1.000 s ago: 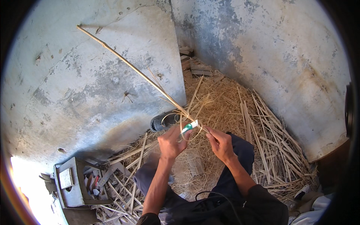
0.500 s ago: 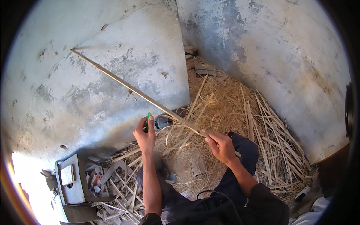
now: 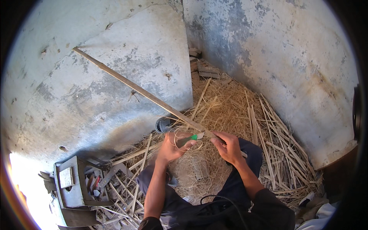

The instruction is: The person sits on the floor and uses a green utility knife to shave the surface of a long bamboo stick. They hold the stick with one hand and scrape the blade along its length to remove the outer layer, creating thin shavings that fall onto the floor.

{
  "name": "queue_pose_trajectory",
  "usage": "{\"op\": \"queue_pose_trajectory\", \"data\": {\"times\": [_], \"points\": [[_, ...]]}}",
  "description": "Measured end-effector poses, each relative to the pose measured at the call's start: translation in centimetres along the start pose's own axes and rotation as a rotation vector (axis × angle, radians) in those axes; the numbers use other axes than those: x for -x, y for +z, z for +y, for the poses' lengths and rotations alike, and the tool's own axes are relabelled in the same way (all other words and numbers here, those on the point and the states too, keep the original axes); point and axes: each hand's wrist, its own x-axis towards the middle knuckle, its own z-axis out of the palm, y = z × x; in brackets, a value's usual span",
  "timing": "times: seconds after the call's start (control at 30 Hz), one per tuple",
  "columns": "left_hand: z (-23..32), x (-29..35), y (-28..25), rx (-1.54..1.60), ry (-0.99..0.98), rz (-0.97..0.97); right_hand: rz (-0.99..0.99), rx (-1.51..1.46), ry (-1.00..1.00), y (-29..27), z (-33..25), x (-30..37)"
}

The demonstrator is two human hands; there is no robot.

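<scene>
A long, narrow bamboo strip [image 3: 140, 91] slants from the wall at upper left down to my right hand [image 3: 228, 148], whose fingers are closed round its near end. My left hand [image 3: 170, 148] grips a green-handled knife [image 3: 194, 137]. Its short, pale blade is at the strip's edge, just left of my right hand; whether it cuts in cannot be told. Thin curled shavings loop around my left fingers. Between my knees and beyond, loose shavings [image 3: 230, 103] cover the floor.
Worn plastered walls meet in the corner ahead. A stack of split strips [image 3: 285, 142] lies along the right wall. At lower left sits a wooden box-like frame [image 3: 82, 180] beside scraps. A dark grey cylindrical object [image 3: 163, 124] stands by the left wall.
My left hand has come down and right with the knife, bringing the blade to the strip near my right hand. The strip's far end has barely moved.
</scene>
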Motion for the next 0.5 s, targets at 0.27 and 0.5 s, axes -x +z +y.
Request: {"op": "queue_pose_trajectory", "data": {"times": [0.27,0.5], "points": [[0.6,-0.6,0.8,-0.103,-0.099,0.087,-0.081,-0.036,0.096,-0.5,-0.2,-0.4],[1.1,-0.9,1.3,-0.239,-0.018,0.166,-0.069,-0.042,0.116,-0.7,-0.3,-0.5]]}}
